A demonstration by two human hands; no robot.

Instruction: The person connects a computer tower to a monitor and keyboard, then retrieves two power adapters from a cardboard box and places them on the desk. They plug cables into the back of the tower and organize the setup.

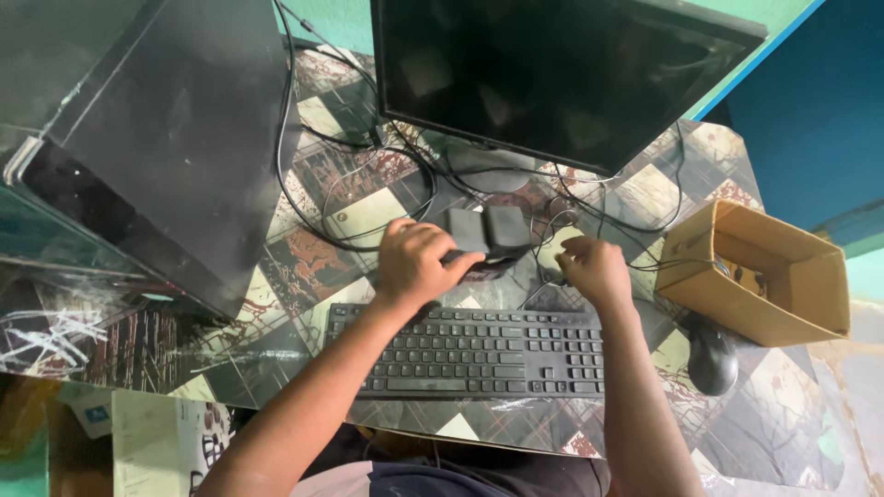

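Both hands worked behind the keyboard, one on the small black speakers, the other in the cables.

The left hand point(416, 264) had its grip closed around the near edge of the pair of small black box-shaped speakers point(486, 230), which sat on the patterned glossy worktop point(350, 216) between the black flat keyboard point(479, 352) and the stand of the dark switched-off monitor point(562, 78), likely steadying them. The right hand point(594, 269) hovered just beside, fingers curled over the tangle of thin black cables point(552, 221); whether it pinched one, I couldn't tell. The black mouse point(712, 357) lay off right near the open brown cardboard box point(760, 271), and the black computer tower point(175, 129) lay on the left.
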